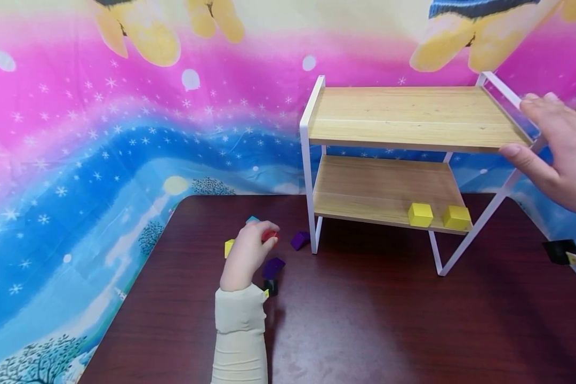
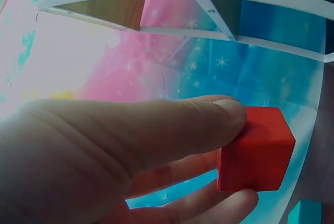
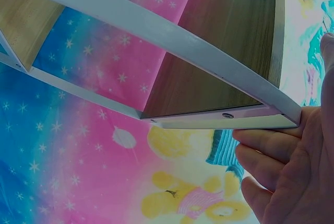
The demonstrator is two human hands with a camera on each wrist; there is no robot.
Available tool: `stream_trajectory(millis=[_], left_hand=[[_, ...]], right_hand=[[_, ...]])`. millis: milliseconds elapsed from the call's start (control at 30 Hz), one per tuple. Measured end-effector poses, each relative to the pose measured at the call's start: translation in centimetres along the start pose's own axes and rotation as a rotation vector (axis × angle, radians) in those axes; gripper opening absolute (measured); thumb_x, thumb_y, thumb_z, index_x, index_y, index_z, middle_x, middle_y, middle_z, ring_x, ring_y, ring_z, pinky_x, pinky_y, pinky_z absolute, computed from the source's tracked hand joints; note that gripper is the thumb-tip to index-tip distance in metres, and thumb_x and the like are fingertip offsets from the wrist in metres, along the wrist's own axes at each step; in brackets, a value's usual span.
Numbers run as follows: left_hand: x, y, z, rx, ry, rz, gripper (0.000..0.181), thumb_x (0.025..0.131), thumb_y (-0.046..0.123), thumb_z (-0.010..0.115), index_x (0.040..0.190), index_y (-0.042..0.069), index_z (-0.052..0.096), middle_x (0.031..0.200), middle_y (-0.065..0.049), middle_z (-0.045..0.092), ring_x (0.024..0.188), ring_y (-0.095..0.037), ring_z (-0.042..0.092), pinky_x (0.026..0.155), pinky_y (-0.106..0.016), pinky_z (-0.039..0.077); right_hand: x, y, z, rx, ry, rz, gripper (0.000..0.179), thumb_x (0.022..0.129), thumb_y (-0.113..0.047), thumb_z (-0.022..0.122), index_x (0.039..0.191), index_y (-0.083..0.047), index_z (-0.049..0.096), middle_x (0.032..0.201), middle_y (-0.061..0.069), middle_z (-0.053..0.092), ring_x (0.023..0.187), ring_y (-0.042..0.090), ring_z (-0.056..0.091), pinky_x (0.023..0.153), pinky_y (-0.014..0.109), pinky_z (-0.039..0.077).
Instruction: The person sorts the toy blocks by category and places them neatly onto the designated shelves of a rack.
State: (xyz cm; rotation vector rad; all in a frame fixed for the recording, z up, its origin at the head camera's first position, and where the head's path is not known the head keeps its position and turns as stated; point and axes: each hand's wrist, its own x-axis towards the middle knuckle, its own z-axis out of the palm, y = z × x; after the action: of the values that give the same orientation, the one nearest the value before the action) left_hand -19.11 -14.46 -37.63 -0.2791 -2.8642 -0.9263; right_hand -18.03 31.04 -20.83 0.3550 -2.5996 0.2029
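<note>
My left hand [image 1: 246, 253] is over the left part of the table, pinching a red cube [image 2: 257, 156] between thumb and fingers. In the head view the fingers cover most of that cube. Around this hand lie a yellow block [image 1: 228, 248], a teal block [image 1: 252, 219] and two purple blocks, one purple block [image 1: 273, 268] nearer and the other purple block [image 1: 300, 240] by the shelf leg. At the upper right, my right hand [image 1: 564, 152] rests with straight fingers against the top corner of the two-tier shelf [image 1: 417, 114], beside its white frame.
Two yellow cubes sit on the lower board [image 1: 379, 186] near its front right: a left yellow cube [image 1: 420, 214] and a right yellow cube [image 1: 457, 217]. The shelf's slanted white legs stand on the dark table [image 1: 345, 320]. A printed cloth [image 1: 101, 133] hangs behind.
</note>
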Motion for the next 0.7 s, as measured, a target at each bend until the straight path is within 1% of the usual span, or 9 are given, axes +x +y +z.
stream_trajectory(millis=[200,400,500,600,700], left_hand=[[0.0,0.7,0.2,-0.001,-0.034,0.037,0.022,0.094,0.010,0.072,0.117,0.009,0.073,0.120,-0.012,0.067,0.113,-0.030,0.062,0.094,-0.046,0.054],[-0.1,1.0,0.4,0.001,-0.041,0.055,0.021,0.095,0.010,0.071,0.116,0.009,0.074,0.120,-0.013,0.066,0.109,-0.029,0.064,0.091,-0.045,0.055],[-0.1,1.1,0.4,0.007,-0.044,0.077,0.020,0.095,0.009,0.071,0.114,0.009,0.074,0.119,-0.013,0.066,0.107,-0.028,0.064,0.091,-0.044,0.055],[-0.1,1.4,0.4,0.008,-0.062,0.091,0.020,0.095,0.009,0.071,0.114,0.009,0.074,0.119,-0.013,0.066,0.108,-0.028,0.064,0.092,-0.043,0.055],[0.0,1.6,0.4,0.004,-0.091,0.083,0.021,0.095,0.011,0.072,0.116,0.010,0.074,0.121,-0.012,0.065,0.106,-0.027,0.065,0.093,-0.042,0.055]], right_hand=[[0.0,0.0,-0.1,0.001,-0.007,0.005,0.087,0.105,-0.061,0.028,0.155,0.010,0.022,0.159,0.033,0.021,0.152,0.042,0.011,0.124,0.051,-0.002],[0.0,0.0,-0.1,-0.005,-0.012,0.006,0.088,0.105,-0.062,0.028,0.155,0.010,0.022,0.159,0.033,0.021,0.152,0.042,0.010,0.124,0.052,-0.002],[0.0,0.0,0.0,-0.004,-0.014,0.007,0.088,0.105,-0.062,0.028,0.155,0.010,0.021,0.160,0.033,0.021,0.152,0.042,0.010,0.124,0.052,-0.002],[0.0,0.0,0.0,0.000,-0.011,0.006,0.088,0.105,-0.062,0.028,0.156,0.009,0.022,0.160,0.032,0.021,0.153,0.041,0.010,0.124,0.051,-0.002],[0.1,0.0,0.0,0.001,-0.008,0.005,0.088,0.105,-0.062,0.028,0.155,0.010,0.022,0.159,0.033,0.021,0.152,0.042,0.010,0.124,0.051,-0.002]])
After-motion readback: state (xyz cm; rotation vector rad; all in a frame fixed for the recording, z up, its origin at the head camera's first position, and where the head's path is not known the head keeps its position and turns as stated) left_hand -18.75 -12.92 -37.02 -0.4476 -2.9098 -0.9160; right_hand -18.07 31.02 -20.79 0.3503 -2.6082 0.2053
